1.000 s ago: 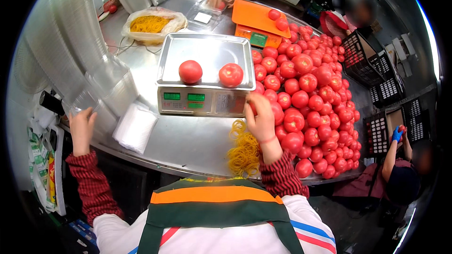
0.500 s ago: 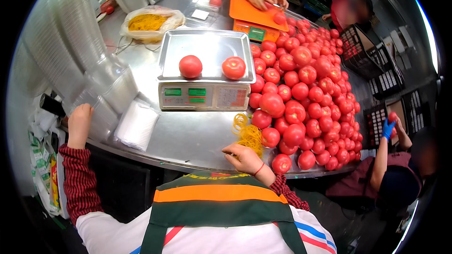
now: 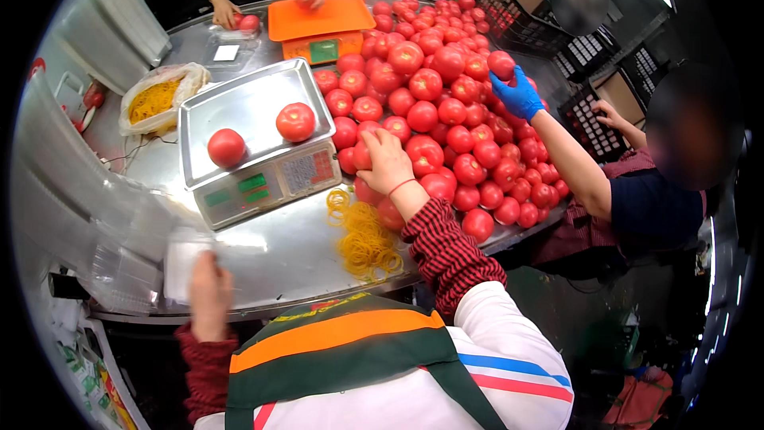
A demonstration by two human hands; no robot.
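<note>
My right hand (image 3: 383, 161) has its fingers around a tomato (image 3: 358, 155) at the near left side of a large tomato pile (image 3: 426, 115), right of the silver scale (image 3: 267, 191). Two tomatoes (image 3: 227, 147) rest on the scale's steel tray (image 3: 243, 99). Below my right hand lies a loose heap of yellow rubber bands (image 3: 366, 247). My left hand (image 3: 211, 291), smeared by motion, is at a stack of white pads (image 3: 183, 259) beside clear plastic containers (image 3: 115, 251); what its fingers hold is unclear.
A bag of rubber bands (image 3: 155, 99) lies back left. Across the steel table (image 3: 286, 267), a co-worker handles tomatoes by an orange scale (image 3: 318, 24). At right, another co-worker's blue-gloved hand (image 3: 517, 95) holds a tomato over the pile, near black crates (image 3: 593, 123).
The view has swung right. My left hand has moved from the containers to the pads; my right hand has risen from the bands to a tomato. The blue glove has reached over the pile.
</note>
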